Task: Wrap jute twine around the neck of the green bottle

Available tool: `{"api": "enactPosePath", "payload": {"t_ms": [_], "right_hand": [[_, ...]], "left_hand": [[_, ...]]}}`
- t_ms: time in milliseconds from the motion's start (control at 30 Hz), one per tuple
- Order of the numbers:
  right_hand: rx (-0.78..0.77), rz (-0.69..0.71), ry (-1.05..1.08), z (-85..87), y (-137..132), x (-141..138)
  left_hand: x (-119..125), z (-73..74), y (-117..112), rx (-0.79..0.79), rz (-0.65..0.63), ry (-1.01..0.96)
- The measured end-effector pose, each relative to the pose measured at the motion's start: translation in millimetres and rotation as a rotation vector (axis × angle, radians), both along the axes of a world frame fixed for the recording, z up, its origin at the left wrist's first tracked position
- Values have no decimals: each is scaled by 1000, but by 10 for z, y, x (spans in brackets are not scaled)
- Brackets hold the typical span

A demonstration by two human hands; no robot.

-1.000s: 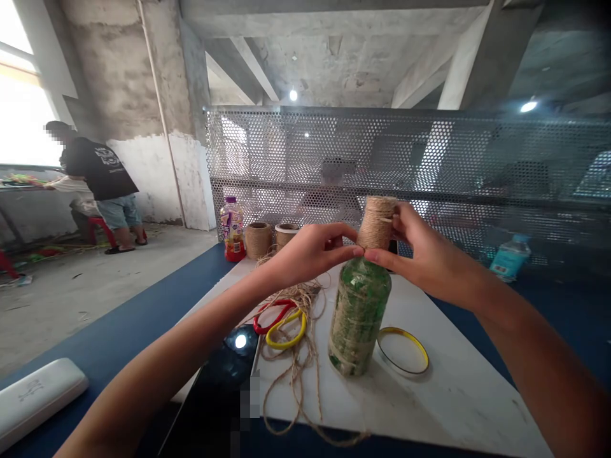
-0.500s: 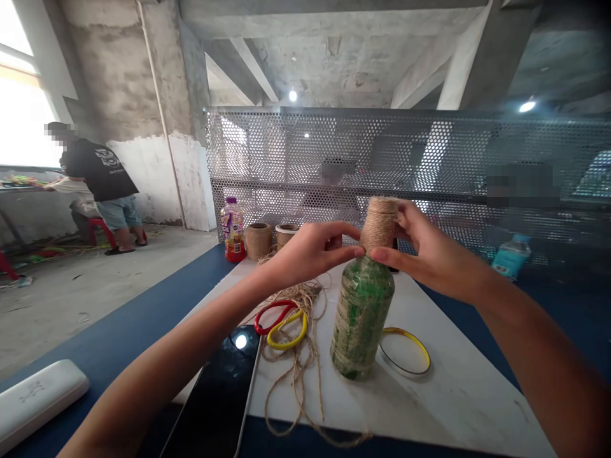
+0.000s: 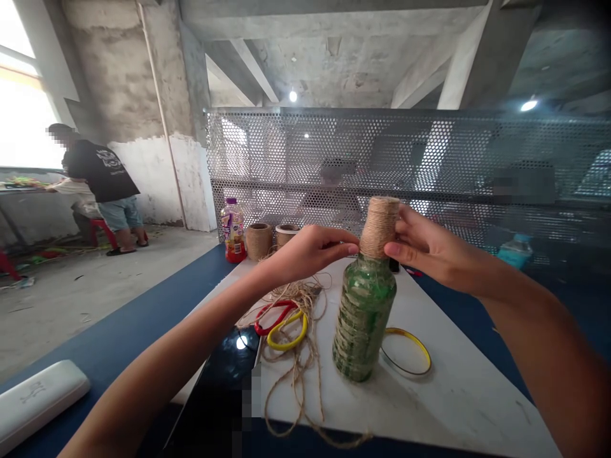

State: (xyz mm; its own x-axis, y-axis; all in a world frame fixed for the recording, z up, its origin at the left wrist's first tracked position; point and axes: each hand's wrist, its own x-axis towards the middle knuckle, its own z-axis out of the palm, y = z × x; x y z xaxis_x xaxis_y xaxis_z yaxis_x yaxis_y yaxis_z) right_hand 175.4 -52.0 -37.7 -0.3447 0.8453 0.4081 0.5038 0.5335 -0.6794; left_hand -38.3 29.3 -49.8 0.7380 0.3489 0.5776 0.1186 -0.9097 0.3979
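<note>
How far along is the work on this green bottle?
Done: the green bottle has its neck tightly wound with jute twine. In hand: the right hand holds that wound neck, the left hand beside it. Remaining: the body shows green, and loose twine lies on the table.

A twine-wrapped bottle [image 3: 365,324] is standing on the worktop [image 3: 458,407], with scissors [image 3: 279,324] lying to its left and a ring [image 3: 405,352] lying to its right. Loose twine [image 3: 298,381] is trailing beneath the scissors, and a phone [image 3: 224,356] is lying at the near left. Two twine spools [image 3: 258,242] and a drink bottle [image 3: 233,230] are standing at the far left, before a perforated metal screen [image 3: 305,152].
</note>
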Motion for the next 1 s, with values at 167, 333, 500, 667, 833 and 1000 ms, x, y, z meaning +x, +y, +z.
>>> {"api": "enactPosePath", "payload": {"t_ms": [167,333,500,667,833,1000], "right_hand": [[76,-154,-18,-18,23,-8],[117,-173,-20,-27,-3,-55],[108,-88,-4,-23,-21,-46],[77,-29,-18,-15,-23,3],[90,-102,-79,-25,-29,-39],[95,-74,-31,-31,-20,-82]], "left_hand": [[-17,-10,9,40,9,-20],[-78,46,-45,178,30,4],[-70,40,-74,349,46,62],[-15,-32,-57,323,54,25],[-2,-42,-74,298,64,5],[-11,-25,-73,245,35,13]]}}
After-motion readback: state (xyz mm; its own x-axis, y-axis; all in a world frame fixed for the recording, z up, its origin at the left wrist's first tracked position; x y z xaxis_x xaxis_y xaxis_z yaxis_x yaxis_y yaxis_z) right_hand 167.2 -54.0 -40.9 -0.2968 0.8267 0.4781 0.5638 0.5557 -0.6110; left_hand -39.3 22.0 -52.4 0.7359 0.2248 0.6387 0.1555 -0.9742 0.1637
